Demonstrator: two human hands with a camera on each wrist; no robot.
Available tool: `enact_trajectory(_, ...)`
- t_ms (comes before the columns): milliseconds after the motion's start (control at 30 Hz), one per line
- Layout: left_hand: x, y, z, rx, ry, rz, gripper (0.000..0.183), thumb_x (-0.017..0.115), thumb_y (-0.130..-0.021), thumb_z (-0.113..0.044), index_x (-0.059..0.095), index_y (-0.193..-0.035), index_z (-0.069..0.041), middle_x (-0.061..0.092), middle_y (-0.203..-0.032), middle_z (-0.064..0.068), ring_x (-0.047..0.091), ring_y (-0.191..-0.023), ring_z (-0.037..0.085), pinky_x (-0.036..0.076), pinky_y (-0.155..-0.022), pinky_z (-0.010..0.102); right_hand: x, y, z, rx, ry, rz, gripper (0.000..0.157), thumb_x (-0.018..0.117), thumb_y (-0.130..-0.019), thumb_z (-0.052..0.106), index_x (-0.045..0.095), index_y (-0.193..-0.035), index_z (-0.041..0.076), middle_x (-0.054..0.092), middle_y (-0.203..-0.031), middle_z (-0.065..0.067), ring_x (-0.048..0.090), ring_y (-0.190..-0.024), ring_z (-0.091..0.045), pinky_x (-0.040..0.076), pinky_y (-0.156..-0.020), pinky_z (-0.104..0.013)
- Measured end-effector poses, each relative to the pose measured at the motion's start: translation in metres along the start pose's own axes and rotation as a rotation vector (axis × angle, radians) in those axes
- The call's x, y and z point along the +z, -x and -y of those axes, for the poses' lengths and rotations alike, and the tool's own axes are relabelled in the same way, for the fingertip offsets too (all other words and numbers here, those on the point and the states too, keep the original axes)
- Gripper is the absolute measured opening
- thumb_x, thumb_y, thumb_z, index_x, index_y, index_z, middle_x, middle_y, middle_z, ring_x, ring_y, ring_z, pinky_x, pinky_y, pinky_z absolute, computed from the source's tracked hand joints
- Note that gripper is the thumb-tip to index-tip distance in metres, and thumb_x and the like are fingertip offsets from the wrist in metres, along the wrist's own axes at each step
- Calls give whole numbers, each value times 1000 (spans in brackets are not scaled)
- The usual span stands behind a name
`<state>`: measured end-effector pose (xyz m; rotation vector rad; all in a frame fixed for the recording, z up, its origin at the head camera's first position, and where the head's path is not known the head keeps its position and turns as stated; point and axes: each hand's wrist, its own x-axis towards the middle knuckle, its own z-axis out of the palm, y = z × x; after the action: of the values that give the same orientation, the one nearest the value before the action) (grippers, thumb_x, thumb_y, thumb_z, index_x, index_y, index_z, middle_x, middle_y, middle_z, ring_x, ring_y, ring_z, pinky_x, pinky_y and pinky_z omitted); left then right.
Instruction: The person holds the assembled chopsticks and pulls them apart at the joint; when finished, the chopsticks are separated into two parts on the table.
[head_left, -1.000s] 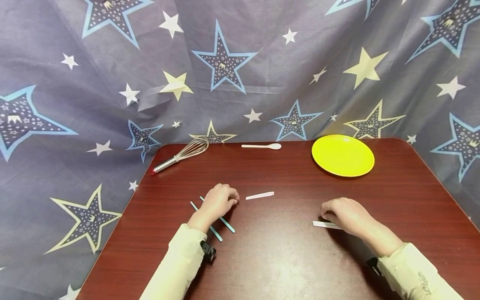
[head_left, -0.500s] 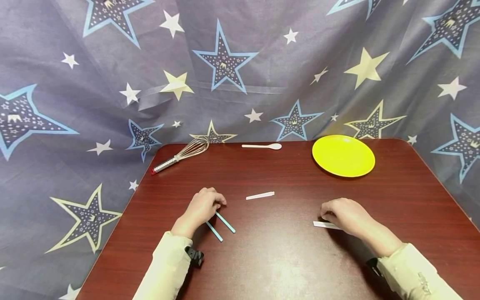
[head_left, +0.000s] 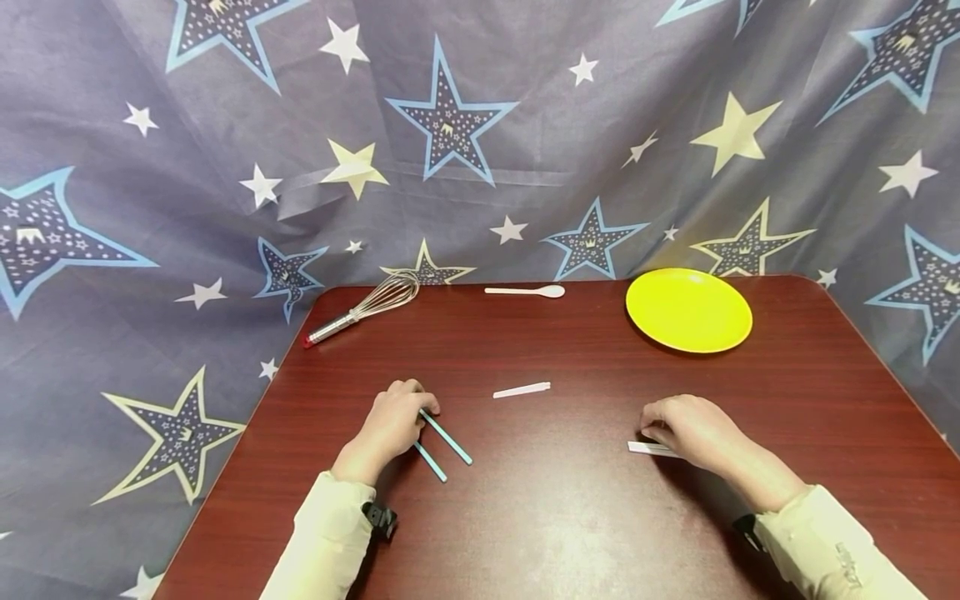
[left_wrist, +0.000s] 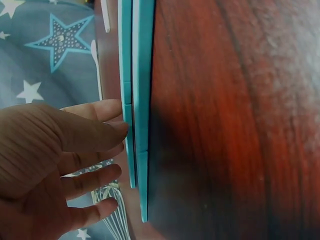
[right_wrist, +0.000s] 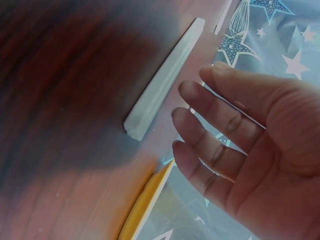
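Two turquoise chopsticks [head_left: 447, 436] lie side by side, slanting, on the brown table. My left hand [head_left: 392, 423] is over their far ends. In the left wrist view, the thumb and index finger of the left hand [left_wrist: 55, 145] come up to the edge of one chopstick [left_wrist: 126, 92]; whether they touch it I cannot tell. The other fingers are spread and relaxed. On the right, my right hand [head_left: 693, 431] hovers by a slim white bar [head_left: 651, 449]. The right wrist view shows that bar [right_wrist: 165, 82] lying apart from the loosely bent fingers of the right hand [right_wrist: 240, 130].
A whisk [head_left: 363, 308] lies at the back left and a white spoon [head_left: 525, 291] along the back edge. At the back right sits a yellow plate [head_left: 688, 310]. Another thin white stick [head_left: 522, 390] lies mid-table. A star-patterned curtain [head_left: 480, 167] hangs behind the table [head_left: 555, 500].
My left hand has moved left and slightly back toward me, from between the chopsticks and the thin white stick to over the chopsticks' far ends. The right hand stays put.
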<state>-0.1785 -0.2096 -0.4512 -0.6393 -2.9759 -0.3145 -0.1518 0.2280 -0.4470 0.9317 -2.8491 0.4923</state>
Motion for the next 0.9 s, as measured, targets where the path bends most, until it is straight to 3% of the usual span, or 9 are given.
enact_trajectory(500,1,-3,-7,20,-85,9,32,75,-69,7,61,-72,-22,55,-88,1,51,-92,29,42,-74,45,0,0,2,-19,5,-30,20,78,-76,4,68,-76,21,60,-69,18,53,-60,-3,45,-56,-29)
enact_trajectory(900,5,-3,-7,42,-120,-8,32,75,-69,7,59,-72,-20,53,-88,3,52,-89,29,42,-70,44,0,1,1,-24,3,-54,21,78,-76,3,68,-76,22,61,-71,18,55,-62,-3,46,-57,-30)
